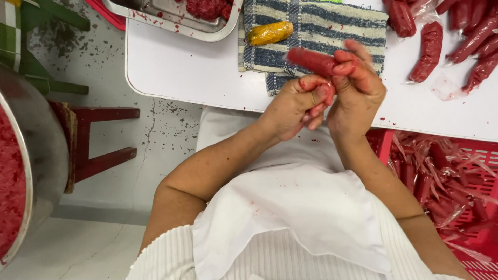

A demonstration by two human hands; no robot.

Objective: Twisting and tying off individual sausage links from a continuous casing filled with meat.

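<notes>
The filled sausage roll (313,60) pinched in the right grip (357,85) is deep red under clear film, and both grips are smeared red, the left grip (296,106) too. Just beyond them lies a towel (332,26) striped blue and cream, with a mustard-yellow roll (270,33) on it. The tabletop (181,67) is white. Right of the grips, finished rolls (430,52) are dark red; below them, the crate (467,207) is pinkish red.

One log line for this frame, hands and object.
left hand: pinching tube end | right hand: gripping red meat-filled clear plastic tube | over white table edge
</notes>
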